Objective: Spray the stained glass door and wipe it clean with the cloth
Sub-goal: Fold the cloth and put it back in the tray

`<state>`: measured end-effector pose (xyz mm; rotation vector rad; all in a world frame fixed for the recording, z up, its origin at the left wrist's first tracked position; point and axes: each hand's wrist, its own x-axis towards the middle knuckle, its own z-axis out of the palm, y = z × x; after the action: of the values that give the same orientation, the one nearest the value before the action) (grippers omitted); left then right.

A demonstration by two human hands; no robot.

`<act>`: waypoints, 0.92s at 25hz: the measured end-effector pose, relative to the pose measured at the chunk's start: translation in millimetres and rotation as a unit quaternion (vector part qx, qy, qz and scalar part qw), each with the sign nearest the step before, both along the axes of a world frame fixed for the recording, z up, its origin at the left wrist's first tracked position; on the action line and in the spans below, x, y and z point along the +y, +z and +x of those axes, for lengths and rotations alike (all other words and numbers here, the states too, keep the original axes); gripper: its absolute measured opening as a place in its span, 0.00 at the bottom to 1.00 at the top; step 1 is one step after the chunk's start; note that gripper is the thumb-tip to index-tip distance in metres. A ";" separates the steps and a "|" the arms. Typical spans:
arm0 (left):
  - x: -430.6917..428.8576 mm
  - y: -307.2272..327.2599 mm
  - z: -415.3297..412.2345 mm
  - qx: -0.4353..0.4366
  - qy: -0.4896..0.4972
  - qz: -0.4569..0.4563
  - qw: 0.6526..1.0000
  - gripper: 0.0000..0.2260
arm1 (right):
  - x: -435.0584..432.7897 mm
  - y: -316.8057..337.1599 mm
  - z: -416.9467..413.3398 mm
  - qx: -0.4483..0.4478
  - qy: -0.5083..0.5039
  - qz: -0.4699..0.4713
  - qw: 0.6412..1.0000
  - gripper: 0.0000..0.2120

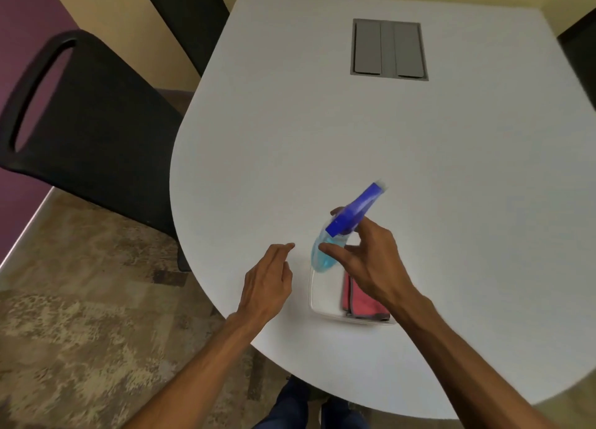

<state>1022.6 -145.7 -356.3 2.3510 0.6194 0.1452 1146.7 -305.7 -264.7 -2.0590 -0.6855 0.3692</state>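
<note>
At the rounded near edge of the white table (322, 132), my right hand (364, 267) closes around the spray bottle (338, 232), its blue trigger head tilted away toward the far side, its clear body showing blue liquid at the bottom. The fingers are curled loosely about the bottle's neck and body rather than clamped; the blur makes it hard to say how firm the hold is (I judge it a grasp just forming or just lifting). My left hand (267, 283) hovers palm down just left of it, fingers half curled, holding nothing.

The bottle rises from a shallow white tray (314, 303) near the table's front edge. In the tray's right half lies a folded pink cloth (358, 299), partly hidden under my right wrist.

This looks like the gathering step: nothing sprayed yet, and no glass door in view. Next I would need a secure grip on the bottle, and probably the cloth in my free hand.
</note>
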 end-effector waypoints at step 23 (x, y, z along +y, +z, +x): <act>-17.7 13.1 21.7 0.146 -0.067 -0.009 0.987 0.27 | -17.8 -115.3 -11.0 0.065 0.028 -0.141 0.988 0.28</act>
<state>1044.3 -163.4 -343.2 2.4065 0.5938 -0.2688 1135.7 -323.6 -380.1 -2.2599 -0.6422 0.6581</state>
